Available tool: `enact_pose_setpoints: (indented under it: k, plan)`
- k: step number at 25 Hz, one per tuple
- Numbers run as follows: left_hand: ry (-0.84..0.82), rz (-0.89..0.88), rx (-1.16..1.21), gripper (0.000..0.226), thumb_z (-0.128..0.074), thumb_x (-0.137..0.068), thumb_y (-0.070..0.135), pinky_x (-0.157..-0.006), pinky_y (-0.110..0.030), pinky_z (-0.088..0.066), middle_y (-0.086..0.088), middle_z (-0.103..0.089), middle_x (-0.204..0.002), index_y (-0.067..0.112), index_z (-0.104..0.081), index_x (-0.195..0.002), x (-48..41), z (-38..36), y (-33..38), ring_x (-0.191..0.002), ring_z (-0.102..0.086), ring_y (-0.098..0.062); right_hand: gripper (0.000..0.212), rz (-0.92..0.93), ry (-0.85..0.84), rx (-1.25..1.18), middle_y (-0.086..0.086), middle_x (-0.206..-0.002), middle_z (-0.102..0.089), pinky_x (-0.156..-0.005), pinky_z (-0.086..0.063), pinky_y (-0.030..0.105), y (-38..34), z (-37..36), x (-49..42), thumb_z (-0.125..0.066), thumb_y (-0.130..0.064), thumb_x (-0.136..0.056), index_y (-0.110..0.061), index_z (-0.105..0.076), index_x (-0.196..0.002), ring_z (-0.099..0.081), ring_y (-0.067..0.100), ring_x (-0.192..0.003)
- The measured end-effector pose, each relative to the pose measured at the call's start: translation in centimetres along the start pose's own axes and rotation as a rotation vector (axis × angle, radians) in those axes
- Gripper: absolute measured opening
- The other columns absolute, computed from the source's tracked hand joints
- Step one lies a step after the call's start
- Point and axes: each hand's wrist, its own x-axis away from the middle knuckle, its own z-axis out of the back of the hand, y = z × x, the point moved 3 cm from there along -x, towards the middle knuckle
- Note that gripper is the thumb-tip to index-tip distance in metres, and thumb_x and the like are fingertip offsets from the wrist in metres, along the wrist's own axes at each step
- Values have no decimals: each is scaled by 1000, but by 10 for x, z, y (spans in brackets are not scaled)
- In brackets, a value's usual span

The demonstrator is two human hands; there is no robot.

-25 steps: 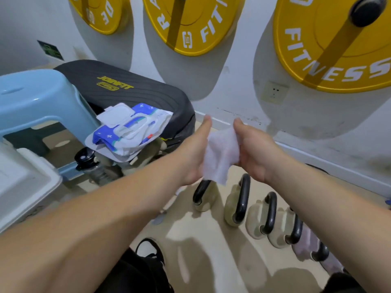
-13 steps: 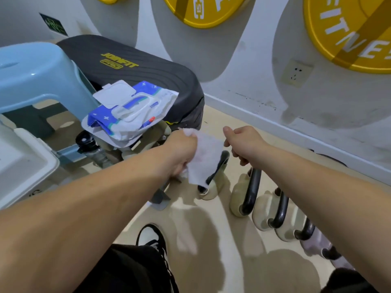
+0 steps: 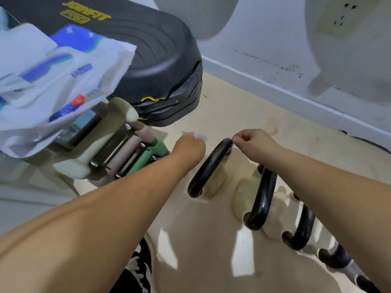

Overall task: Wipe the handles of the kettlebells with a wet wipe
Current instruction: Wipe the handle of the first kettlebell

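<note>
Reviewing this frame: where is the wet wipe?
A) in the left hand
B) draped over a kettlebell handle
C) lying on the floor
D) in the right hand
A: a bit of the white wet wipe pokes out of the closed left hand, while the right hand, at the top of the nearest kettlebell handle, shows no wipe.

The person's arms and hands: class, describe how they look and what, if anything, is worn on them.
The left forearm and right forearm are bare up to the frame's edge, with no sleeves. The left hand and right hand wear no gloves. No watch, bracelet or ring shows.
</note>
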Motion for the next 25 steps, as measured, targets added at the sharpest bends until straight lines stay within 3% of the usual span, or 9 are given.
enact_pose_setpoints:
  k: [3,7,10,12,14,16,19,22,25]
  plan:
    - [-188,-241,-29,45,-37,-100,17,-116,-36,-36,-5,-54,-147,14,-61,-139,-8,-24,26,-137,-48,-23,28,-24,-47,-98,4,-72,-46,-67,-40,30,12,-3,-11,-58,-31,-92,-13,-59,-70,-41,17,-69]
    - [-262,-484,-244,33,-33,-102,20,-96,-39,-48,3,-59,-123,28,-52,-127,12,-51,11,-118,-58,-29,24,10,-65,-32,8,-70,-38,-66,-33,33,4,-8,-20,-52,-9,-87,4,-53,-67,-34,20,-70]
    - [-170,-758,-392,80,-40,-92,13,-91,-47,-51,7,-44,-145,47,-7,-157,48,-41,-6,-118,-55,-30,30,3,-105,68,10,-66,-30,-60,-25,33,-8,-4,-18,-49,-5,-85,-14,-41,-58,-27,22,-67]
    - [-117,-719,-481,94,-45,-90,7,-98,-45,-46,6,-24,-162,44,6,-159,69,-35,-35,-136,-43,-31,31,2,-137,146,9,-62,-35,-54,-25,29,-14,-1,-14,-56,-18,-93,-14,-54,-62,-28,24,-60]
    - [-65,-686,-645,78,-44,-101,27,-116,-44,-32,-2,6,-171,30,4,-163,90,-33,-70,-156,-9,-28,31,8,-148,171,2,-60,-47,-53,-33,27,-18,-1,-9,-60,-37,-97,-15,-76,-83,-39,19,-57]
    - [-25,-670,-826,73,-26,-104,48,-125,-44,-18,-11,18,-168,14,1,-163,97,-35,-92,-157,5,-32,32,23,-128,139,-3,-62,-53,-55,-38,27,-19,-1,-5,-61,-43,-97,-18,-81,-98,-45,15,-58]
    - [-4,-663,-955,74,-20,-105,46,-121,-46,-23,-22,5,-167,8,9,-160,73,-46,-59,-152,-13,-40,32,22,-86,85,-1,-69,-62,-54,-39,24,-15,-3,-5,-63,-41,-96,-15,-81,-95,-46,13,-58]
    - [-11,-551,-905,83,-44,-99,30,-76,-42,-42,-16,-30,-149,10,9,-160,37,-60,-10,-110,-53,-35,38,0,-75,36,-3,-51,-46,-51,-33,25,-13,-4,-5,-62,-38,-97,-10,-72,-72,-38,20,-55]
    - [77,-455,-839,82,-49,-94,19,-66,-38,-36,-11,-42,-133,14,1,-159,42,-60,-12,-95,-57,-31,47,-37,-67,27,-13,-32,-37,-50,-31,26,-13,-3,-5,-63,-38,-97,-16,-59,-55,-35,17,-49]
